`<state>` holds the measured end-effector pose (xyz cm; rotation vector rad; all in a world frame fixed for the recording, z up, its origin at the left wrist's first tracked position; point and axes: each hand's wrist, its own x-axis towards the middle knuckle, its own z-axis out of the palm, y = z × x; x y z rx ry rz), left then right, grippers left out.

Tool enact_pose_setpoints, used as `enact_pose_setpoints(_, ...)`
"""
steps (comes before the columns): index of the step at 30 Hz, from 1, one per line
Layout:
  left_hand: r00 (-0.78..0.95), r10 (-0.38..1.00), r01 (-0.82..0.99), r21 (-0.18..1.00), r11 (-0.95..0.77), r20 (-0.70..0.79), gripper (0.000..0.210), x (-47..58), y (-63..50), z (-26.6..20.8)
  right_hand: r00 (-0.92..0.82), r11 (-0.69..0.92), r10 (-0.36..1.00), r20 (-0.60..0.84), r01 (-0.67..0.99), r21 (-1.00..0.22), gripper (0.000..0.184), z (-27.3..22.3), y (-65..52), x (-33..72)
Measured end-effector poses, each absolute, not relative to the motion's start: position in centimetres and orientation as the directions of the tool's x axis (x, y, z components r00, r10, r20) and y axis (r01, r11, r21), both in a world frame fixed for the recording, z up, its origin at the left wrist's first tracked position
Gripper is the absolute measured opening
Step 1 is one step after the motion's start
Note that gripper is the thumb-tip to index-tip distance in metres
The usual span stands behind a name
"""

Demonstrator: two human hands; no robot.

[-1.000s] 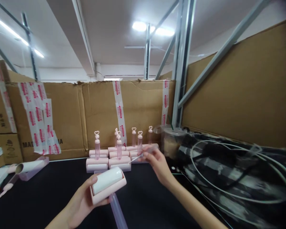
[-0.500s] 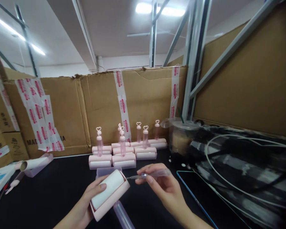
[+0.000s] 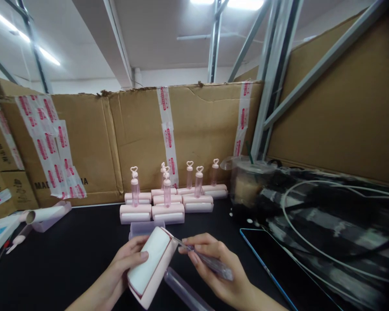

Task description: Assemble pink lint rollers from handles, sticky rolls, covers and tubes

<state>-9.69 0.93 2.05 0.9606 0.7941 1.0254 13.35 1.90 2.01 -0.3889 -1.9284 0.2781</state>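
In the head view, a black tabletop (image 3: 68, 259) is walled in by taped cardboard panels (image 3: 194, 134) at the back and on the right, with metal shelf posts (image 3: 272, 86) rising behind them. Near the back panel stands a cluster of finished pink lint rollers (image 3: 168, 203), their clear handles upright and topped with small heart shapes. To the left lies a white paper roll (image 3: 43, 214) in a pink tray, with cardboard boxes (image 3: 3, 190) beyond it. On the right sit a lidded plastic cup (image 3: 246, 185), a dark heap wrapped in plastic with pale cables (image 3: 327, 216) looped over it, and a dark flat panel with a blue edge (image 3: 266, 263) lying just beside the right hand. Nothing stands between the camera and the hands. The left hand (image 3: 123, 268) is wrapped around a pink roller head (image 3: 152, 265) that carries a white sticky roll, holding it tilted above the near edge of the tabletop. The right hand (image 3: 220, 272) pinches a slim clear-handled tool (image 3: 204, 259), whose thin metal tip touches the upper end of the roller head. A clear handle tube (image 3: 184, 291) lies on the tabletop just under the hands, and a clear cover (image 3: 145, 228) rests behind the roller head.
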Motion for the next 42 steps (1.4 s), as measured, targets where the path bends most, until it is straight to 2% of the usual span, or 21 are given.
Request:
enact_pose_setpoints(3, 0.427, 0.901, -0.292, 0.932, 0.214, -0.073, 0.051, -10.0, 0.7, 1.8, -0.546, 0.942, 0.337, 0.767, 0.193, -0.276, 0.035, 2.8, 1.4, 13.3)
enact_pose_setpoints(5, 0.44, 0.895, -0.206, 0.963, 0.172, -0.066, 0.043, -9.9, 0.4, 1.8, -0.647, 0.957, 0.291, 0.705, 0.207, -0.205, 0.036, 3.4, 1.1, 13.2)
enact_pose_setpoints(7, 0.376, 0.926, -0.084, 0.993, 0.082, -0.044, 0.034, -9.8, 0.3, 1.9, -0.695, 0.966, 0.254, 0.672, 0.214, -0.143, 0.033, 3.9, 0.9, 13.0)
enact_pose_setpoints(11, 0.265, 0.963, 0.099, 0.993, -0.071, 0.043, 0.032, -9.5, 0.5, 2.1, -0.746, 0.978, 0.165, 0.645, 0.208, -0.01, 0.028, 3.9, 1.1, 12.4)
enact_pose_setpoints(15, 0.24, 0.969, 0.147, 0.985, -0.09, 0.053, 0.033, -9.4, 1.2, 1.6, -0.763, 0.956, 0.264, 0.59, 0.286, -0.059, 0.025, 3.4, 1.1, 11.4)
enact_pose_setpoints(18, 0.216, 0.976, 0.109, 0.992, -0.064, 0.04, 0.035, -9.1, 1.5, 1.0, -0.733, 0.952, 0.284, 0.618, 0.293, -0.089, 0.025, 3.1, 0.7, 10.8)
enact_pose_setpoints(23, 0.247, 0.968, 0.0, 0.999, -0.048, 0.046, 0.034, -8.7, 1.4, 0.6, -0.746, 0.966, 0.11, 0.656, 0.237, 0.107, 0.024, 2.6, 0.8, 10.8)
enact_pose_setpoints(28, 0.213, 0.977, -0.075, 0.997, -0.008, 0.024, 0.034, -8.5, 1.2, 0.7, -0.739, 0.962, 0.082, 0.669, 0.234, 0.14, 0.024, 1.9, 1.3, 10.9)
enact_pose_setpoints(30, 0.191, 0.982, -0.155, 0.987, 0.048, -0.018, 0.034, -8.3, 1.3, 0.4, -0.739, 0.951, 0.064, 0.671, 0.25, 0.184, 0.023, 1.6, 1.2, 10.5)
enact_pose_setpoints(33, 0.14, 0.978, -0.298, 0.935, 0.193, -0.157, 0.036, -8.1, 1.4, -0.3, -0.772, 0.92, -0.025, 0.635, 0.231, 0.317, 0.022, 1.1, 1.0, 9.8)
enact_pose_setpoints(35, 0.117, 0.968, -0.324, 0.913, 0.249, -0.222, 0.038, -8.2, 1.4, -0.6, -0.775, 0.93, -0.006, 0.632, 0.228, 0.288, 0.022, 1.3, 1.1, 9.9)
enact_pose_setpoints(37, 0.075, 0.975, -0.292, 0.93, 0.223, -0.21, 0.041, -8.6, 1.5, -0.5, -0.707, 0.955, 0.095, 0.7, 0.264, 0.137, 0.019, 2.1, 1.2, 10.8)
enact_pose_setpoints(40, -0.019, 0.986, -0.213, 0.964, 0.159, -0.167, 0.045, -9.4, 1.6, 0.3, -0.502, 0.93, 0.277, 0.819, 0.356, -0.096, 0.01, 4.0, 0.8, 12.5)
enact_pose_setpoints(42, -0.051, 0.989, -0.156, 0.979, 0.13, -0.139, 0.044, -10.0, 1.7, 1.0, -0.517, 0.886, 0.383, 0.766, 0.439, -0.148, 0.015, 4.8, 0.0, 13.1)
